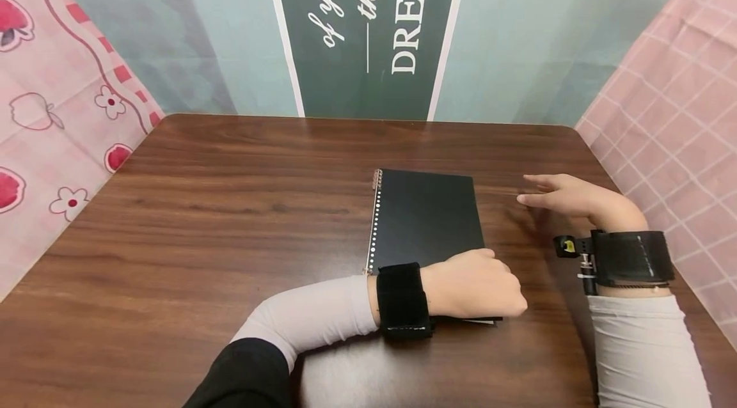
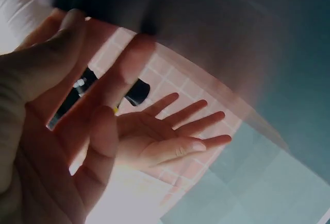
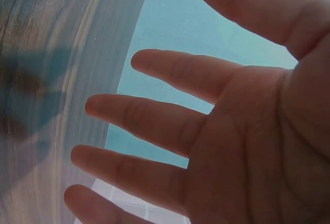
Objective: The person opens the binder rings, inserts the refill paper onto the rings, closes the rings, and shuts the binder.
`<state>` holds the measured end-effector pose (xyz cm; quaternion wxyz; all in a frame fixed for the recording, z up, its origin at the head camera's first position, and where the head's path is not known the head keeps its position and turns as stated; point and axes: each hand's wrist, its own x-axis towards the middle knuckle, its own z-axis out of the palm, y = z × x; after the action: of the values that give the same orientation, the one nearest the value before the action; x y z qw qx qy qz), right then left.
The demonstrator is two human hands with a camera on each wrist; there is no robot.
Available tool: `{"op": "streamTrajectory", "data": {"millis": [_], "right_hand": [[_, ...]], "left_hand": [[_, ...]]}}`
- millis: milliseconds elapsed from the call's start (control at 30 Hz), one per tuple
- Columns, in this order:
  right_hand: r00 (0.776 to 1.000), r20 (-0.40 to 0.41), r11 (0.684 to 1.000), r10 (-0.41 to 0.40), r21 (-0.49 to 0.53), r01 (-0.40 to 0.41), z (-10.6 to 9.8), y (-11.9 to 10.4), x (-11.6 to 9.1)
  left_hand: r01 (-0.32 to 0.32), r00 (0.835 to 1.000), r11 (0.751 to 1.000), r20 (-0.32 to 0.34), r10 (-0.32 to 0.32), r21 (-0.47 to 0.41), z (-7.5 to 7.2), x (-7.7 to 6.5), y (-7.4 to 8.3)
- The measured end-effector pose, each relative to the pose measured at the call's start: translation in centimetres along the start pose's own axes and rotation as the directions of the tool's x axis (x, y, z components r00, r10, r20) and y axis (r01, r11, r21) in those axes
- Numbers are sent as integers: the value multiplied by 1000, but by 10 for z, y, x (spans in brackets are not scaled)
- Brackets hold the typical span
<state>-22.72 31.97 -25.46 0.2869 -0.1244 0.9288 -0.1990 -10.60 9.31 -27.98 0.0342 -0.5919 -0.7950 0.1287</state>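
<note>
A black spiral-bound notebook (image 1: 428, 216) lies on the wooden table, its ring binding along the left edge. Over its lower right corner is my left hand (image 1: 475, 283), palm down with fingers curled. The left wrist view shows that hand's thumb (image 2: 56, 46) and fingers coming together at a dark edge of the notebook (image 2: 98, 0), pinching it there; the fingertips are partly hidden in shadow. A sliver of white page shows below the hand. To the notebook's right, my right hand (image 1: 567, 196) is held above the table with spread, straight fingers (image 3: 149, 118) and nothing in it.
The brown wooden table (image 1: 230, 222) ends at a far edge against a pale teal backdrop (image 1: 507, 43) with a lettered dark panel (image 1: 368, 82). Pink cloths flank it, fruit-printed on the left (image 1: 69, 139) and tile-patterned on the right (image 1: 679, 107). Both wrists wear black straps.
</note>
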Motion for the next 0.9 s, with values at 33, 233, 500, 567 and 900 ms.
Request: {"op": "streamTrajectory", "data": {"millis": [33,233,500,567,900], "right_hand": [[1000,-4,1000,0,1,0,-1,0,1],[999,-31,999,-36,-18,35,-4,-4,7],[1000,2,1000,-1,5,1,3,3,3],[1000,-1,1000,-2,3,2,2,5,2],[1000,-11,1000,8,29,-7,5,16,1]], "left_hand": [[2,1000,1000,-2,-2,4,0,1,0],[13,1000,1000,14,-13,24,2,3,1],[6,1000,1000,13,-6,11,8,4,7],[4,1000,1000,9,-4,2,8,5,7],[57,984,947,179,0,-316,2,1,-6]]}}
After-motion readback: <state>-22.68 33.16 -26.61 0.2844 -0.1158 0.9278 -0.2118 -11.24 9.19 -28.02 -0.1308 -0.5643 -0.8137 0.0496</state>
